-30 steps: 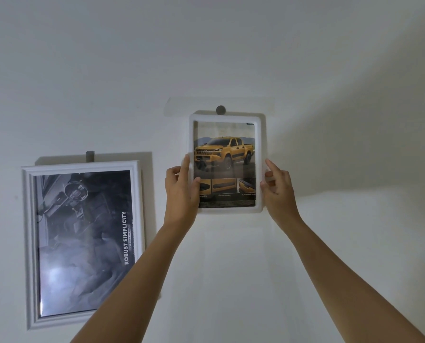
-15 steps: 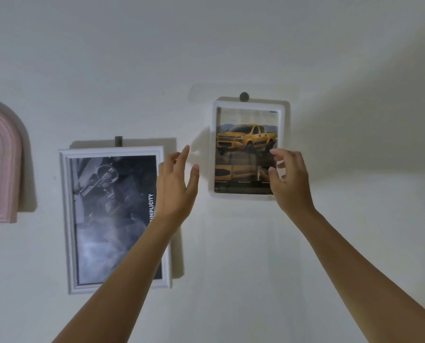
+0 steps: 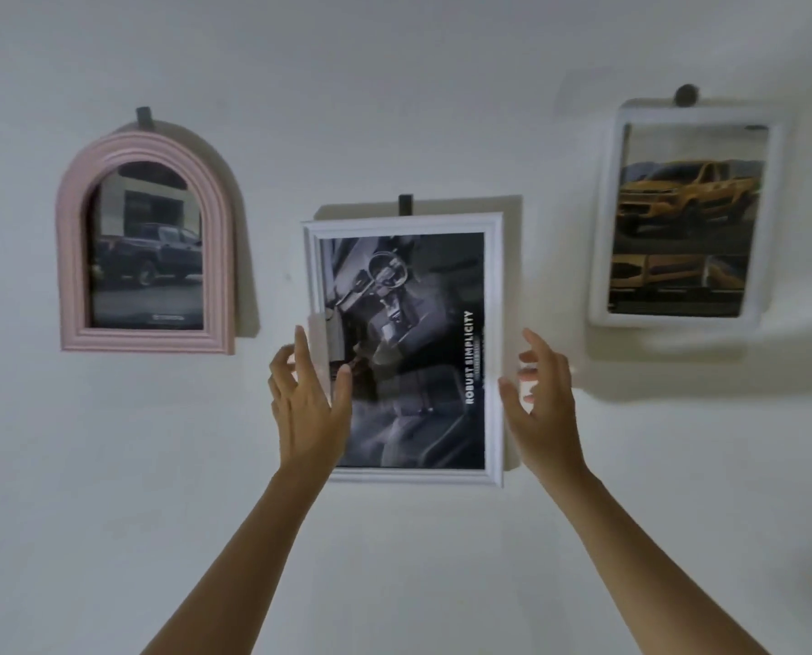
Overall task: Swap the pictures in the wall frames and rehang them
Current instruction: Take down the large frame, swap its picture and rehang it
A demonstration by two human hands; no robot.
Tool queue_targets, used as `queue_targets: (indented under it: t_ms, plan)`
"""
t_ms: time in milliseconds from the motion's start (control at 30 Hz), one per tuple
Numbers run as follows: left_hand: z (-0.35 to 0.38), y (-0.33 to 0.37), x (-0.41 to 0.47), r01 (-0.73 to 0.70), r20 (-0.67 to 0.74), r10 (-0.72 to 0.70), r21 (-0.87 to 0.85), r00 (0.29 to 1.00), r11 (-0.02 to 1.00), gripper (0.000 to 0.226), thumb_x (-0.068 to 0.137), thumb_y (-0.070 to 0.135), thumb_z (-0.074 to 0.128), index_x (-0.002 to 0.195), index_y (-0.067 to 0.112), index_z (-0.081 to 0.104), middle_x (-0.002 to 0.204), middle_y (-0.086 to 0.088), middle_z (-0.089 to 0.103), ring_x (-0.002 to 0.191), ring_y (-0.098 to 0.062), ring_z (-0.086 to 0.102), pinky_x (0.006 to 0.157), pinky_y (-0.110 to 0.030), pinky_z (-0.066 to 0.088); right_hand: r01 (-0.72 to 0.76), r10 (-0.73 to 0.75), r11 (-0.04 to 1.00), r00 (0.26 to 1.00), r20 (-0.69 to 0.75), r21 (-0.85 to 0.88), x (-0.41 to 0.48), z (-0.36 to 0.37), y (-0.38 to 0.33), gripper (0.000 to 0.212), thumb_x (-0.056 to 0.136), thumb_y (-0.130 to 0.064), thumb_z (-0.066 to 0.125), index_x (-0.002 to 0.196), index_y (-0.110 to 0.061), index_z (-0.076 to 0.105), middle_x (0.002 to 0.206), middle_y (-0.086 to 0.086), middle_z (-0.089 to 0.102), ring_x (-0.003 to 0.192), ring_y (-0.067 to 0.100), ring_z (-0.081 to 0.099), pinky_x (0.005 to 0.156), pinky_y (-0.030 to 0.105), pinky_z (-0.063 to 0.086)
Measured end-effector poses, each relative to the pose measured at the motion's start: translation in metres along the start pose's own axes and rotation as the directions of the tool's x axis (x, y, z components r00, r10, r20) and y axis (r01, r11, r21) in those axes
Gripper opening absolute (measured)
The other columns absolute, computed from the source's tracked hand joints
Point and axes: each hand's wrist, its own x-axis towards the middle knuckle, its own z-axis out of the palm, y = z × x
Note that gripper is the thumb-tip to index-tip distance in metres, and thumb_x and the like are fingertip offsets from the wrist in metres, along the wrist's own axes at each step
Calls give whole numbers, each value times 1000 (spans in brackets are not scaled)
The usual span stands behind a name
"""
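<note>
White frame [image 3: 401, 352] hangs just below hook [image 3: 405, 204]. Left grip [image 3: 307, 408] & right grip [image 3: 548, 408], both spread and empty, sit lower, either side of it. Prob. light, stiff, glass-fronted, so fragile/slick. Take both side rails and lift up off hook.

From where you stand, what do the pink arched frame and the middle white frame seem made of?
Pink arched frame: likely moulded plastic or painted wood, matte, stepped ridges. Middle white frame: painted wood or plastic, satin, profiled moulding; glossy pane showing pale reflections.
</note>
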Motion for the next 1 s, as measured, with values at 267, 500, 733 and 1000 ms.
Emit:
queue_targets:
  t_ms: [267,500,733,1000]
  plan:
    - [-5,-33,-8,59,174,-3,-318,985,946,57,97,27,38,146,29,9,131,2,28,109,-5,39,94,-12,28,-172,185,976,978,-94,131,-17,44,-12,46,94,-7,48,137,-19,37,130,8,49,114,19,52,96,33,47]
    - [-22,-23,-7,108,176,-29,-457,984,883,51,100,12,30,147,23,14,119,7,31,97,27,35,77,11,23,-218,238,962,964,-117,162,-29,37,-46,46,96,-8,44,139,-22,35,129,-8,42,118,4,41,84,0,39]
    - [-67,-15,-34,132,181,-44,-510,982,850,49,100,12,32,145,28,20,116,3,39,96,0,45,88,-2,32,-239,251,953,967,-43,184,-57,10,-87,47,96,-12,45,139,-28,34,141,-5,40,129,12,40,102,25,39]
    - [-130,-35,-141,464,405,-273,-512,873,723,42,95,11,48,128,36,48,101,-11,59,77,-24,52,73,-42,50,-415,398,815,908,129,404,-192,-40,-133,49,94,-8,45,136,-30,34,137,-21,41,117,-10,47,93,3,36]
